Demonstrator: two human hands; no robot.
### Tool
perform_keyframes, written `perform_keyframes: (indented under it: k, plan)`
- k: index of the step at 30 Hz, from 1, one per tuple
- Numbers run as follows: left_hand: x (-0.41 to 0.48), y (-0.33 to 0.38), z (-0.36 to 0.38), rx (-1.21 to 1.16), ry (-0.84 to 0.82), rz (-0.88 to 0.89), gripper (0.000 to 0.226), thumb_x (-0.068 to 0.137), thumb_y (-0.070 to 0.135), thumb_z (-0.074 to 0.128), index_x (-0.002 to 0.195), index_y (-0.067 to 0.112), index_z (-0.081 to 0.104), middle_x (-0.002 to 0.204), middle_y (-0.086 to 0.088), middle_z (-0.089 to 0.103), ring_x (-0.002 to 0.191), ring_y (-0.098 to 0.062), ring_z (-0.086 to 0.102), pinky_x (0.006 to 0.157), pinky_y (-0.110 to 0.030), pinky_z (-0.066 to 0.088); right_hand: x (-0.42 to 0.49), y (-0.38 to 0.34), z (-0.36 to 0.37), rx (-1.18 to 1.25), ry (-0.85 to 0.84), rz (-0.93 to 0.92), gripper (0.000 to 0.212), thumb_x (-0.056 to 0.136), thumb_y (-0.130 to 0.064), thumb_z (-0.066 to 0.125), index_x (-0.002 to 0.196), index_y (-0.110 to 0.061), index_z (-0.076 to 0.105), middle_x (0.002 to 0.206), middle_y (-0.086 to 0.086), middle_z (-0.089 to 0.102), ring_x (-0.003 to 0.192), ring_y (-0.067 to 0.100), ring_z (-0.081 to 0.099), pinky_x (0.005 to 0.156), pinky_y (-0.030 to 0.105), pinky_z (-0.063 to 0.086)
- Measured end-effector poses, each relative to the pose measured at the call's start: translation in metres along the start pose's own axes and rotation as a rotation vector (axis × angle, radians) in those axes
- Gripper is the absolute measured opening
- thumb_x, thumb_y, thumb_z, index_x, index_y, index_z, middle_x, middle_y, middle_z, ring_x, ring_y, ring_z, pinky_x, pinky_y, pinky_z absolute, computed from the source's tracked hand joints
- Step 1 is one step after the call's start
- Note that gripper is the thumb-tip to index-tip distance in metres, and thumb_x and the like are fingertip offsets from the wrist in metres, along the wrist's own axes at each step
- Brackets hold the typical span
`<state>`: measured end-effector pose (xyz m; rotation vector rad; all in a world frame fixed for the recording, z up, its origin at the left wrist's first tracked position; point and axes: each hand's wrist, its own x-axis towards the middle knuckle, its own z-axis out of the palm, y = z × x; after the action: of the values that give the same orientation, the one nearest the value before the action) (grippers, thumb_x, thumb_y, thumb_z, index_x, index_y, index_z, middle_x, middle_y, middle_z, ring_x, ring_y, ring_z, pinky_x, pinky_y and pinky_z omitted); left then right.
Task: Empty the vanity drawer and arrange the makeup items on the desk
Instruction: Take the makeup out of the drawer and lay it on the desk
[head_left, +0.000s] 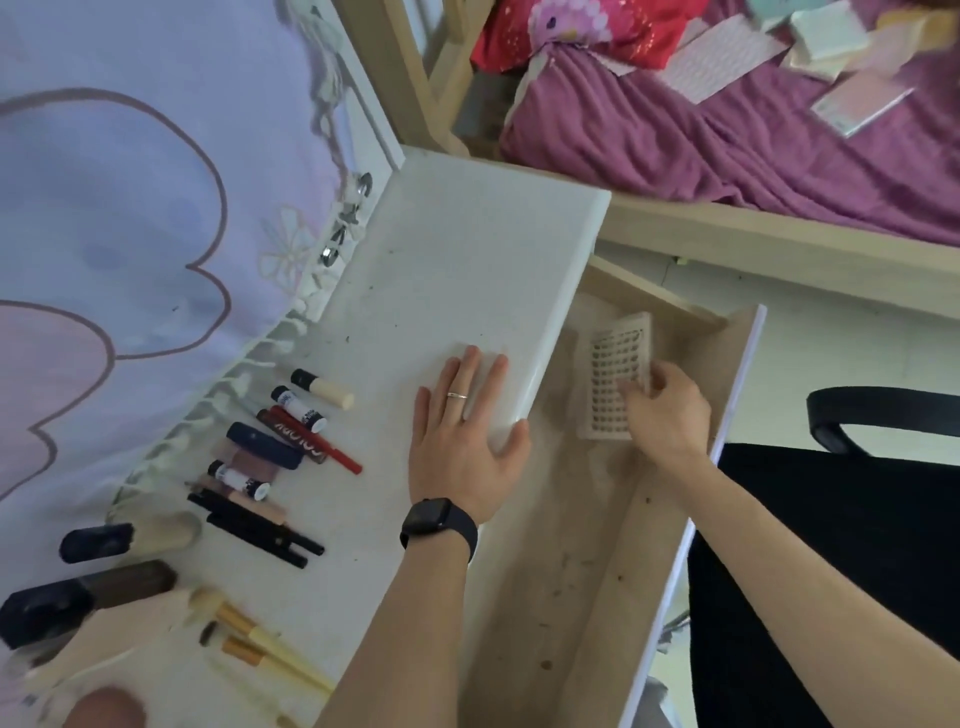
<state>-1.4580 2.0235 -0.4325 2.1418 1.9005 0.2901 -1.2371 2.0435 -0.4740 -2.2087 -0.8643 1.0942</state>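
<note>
The wooden vanity drawer (561, 571) stands pulled out below the white desk (457, 260). Inside it, at the far end, lies a flat pale tray with rows of small holes (618, 364). My right hand (665, 410) reaches into the drawer and its fingers grip the tray's near right edge. My left hand (462, 431) lies flat and open on the desk's front edge, with a ring and a black watch on that arm. Makeup items lie in a row along the desk's back: a red pencil (322, 441), small tubes (304, 408), black pens (260, 530), brushes (249, 634).
A patterned lilac cloth (130, 234) hangs behind the desk. A bed with a purple blanket (727, 145) and scattered boxes stands beyond it. A black chair (857, 519) sits right of the drawer. Dark bottles (93, 540) lie at the desk's left end.
</note>
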Motion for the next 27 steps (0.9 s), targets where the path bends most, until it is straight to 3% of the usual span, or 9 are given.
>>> perform_keyframes:
  k: [2, 5, 10, 14, 17, 20, 23, 27]
  plan:
    - [0.0, 0.001, 0.0, -0.006, -0.014, -0.011, 0.067, 0.092, 0.049, 0.051, 0.154, 0.039, 0.03, 0.166, 0.011, 0.017, 0.153, -0.012, 0.013, 0.125, -0.041, 0.008, -0.023, -0.01, -0.024, 0.089, 0.066, -0.082, 0.032, 0.098, -0.031, 0.06, 0.129, -0.022, 0.057, 0.116, -0.002, 0.065, 0.104, 0.019, 0.064, 0.08, 0.031, 0.055]
    - [0.001, 0.002, 0.0, -0.01, -0.043, -0.041, 0.069, 0.092, 0.049, 0.052, 0.155, 0.042, 0.025, 0.166, 0.014, 0.011, 0.153, -0.007, 0.004, 0.126, -0.038, 0.003, -0.055, -0.04, -0.048, 0.395, 0.108, -0.141, 0.023, 0.097, -0.029, 0.065, 0.119, -0.025, 0.059, 0.105, -0.006, 0.069, 0.1, 0.014, 0.068, 0.083, 0.035, 0.057]
    - [0.001, 0.004, 0.001, 0.034, -0.039, -0.099, 0.077, 0.091, 0.056, 0.047, 0.158, 0.033, 0.016, 0.167, 0.011, 0.009, 0.153, -0.008, 0.004, 0.123, -0.031, -0.007, -0.064, -0.11, -0.04, 0.584, -0.061, -0.211, 0.018, 0.094, -0.019, 0.068, 0.112, -0.018, 0.066, 0.096, -0.009, 0.072, 0.093, 0.011, 0.072, 0.079, 0.028, 0.058]
    - [0.001, 0.007, 0.0, 0.078, 0.002, -0.184, 0.088, 0.086, 0.061, 0.046, 0.159, 0.022, 0.016, 0.166, 0.006, 0.014, 0.153, -0.014, 0.007, 0.122, -0.037, -0.006, -0.029, -0.155, 0.009, 0.425, -0.291, -0.19, 0.025, 0.081, -0.024, 0.073, 0.105, -0.018, 0.069, 0.1, -0.002, 0.075, 0.093, 0.018, 0.074, 0.082, 0.044, 0.062]
    - [0.0, 0.004, -0.001, 0.056, -0.016, -0.161, 0.089, 0.088, 0.064, 0.043, 0.16, 0.023, 0.012, 0.167, 0.006, 0.007, 0.154, -0.015, 0.002, 0.124, -0.039, -0.005, -0.004, -0.18, 0.05, 0.38, -0.377, -0.141, 0.016, 0.085, -0.017, 0.076, 0.098, -0.015, 0.068, 0.097, 0.003, 0.076, 0.087, 0.021, 0.075, 0.082, 0.043, 0.062]
    - [0.0, 0.003, -0.001, 0.016, 0.005, -0.145, 0.088, 0.086, 0.063, 0.047, 0.159, 0.022, 0.02, 0.167, 0.006, 0.013, 0.154, -0.017, 0.009, 0.125, -0.044, 0.007, 0.007, -0.195, 0.073, 0.252, -0.389, -0.152, 0.013, 0.085, -0.019, 0.079, 0.089, -0.014, 0.068, 0.09, 0.002, 0.076, 0.079, 0.017, 0.075, 0.08, 0.037, 0.063]
    - [0.0, 0.002, 0.001, 0.003, 0.031, -0.133, 0.087, 0.085, 0.062, 0.05, 0.158, 0.021, 0.025, 0.166, 0.005, 0.018, 0.153, -0.017, 0.015, 0.124, -0.047, 0.014, 0.016, -0.201, 0.086, 0.069, -0.334, -0.202, 0.019, 0.08, -0.026, 0.08, 0.074, -0.013, 0.067, 0.074, 0.001, 0.074, 0.076, 0.019, 0.075, 0.077, 0.04, 0.063]
    - [-0.001, 0.001, 0.003, -0.015, 0.063, -0.127, 0.085, 0.085, 0.06, 0.053, 0.156, 0.02, 0.03, 0.165, 0.005, 0.022, 0.152, -0.018, 0.019, 0.122, -0.05, 0.02, 0.021, -0.213, 0.094, -0.097, -0.309, -0.209, 0.045, 0.066, -0.048, 0.075, 0.088, -0.009, 0.073, 0.072, 0.003, 0.075, 0.071, 0.021, 0.074, 0.074, 0.039, 0.063]
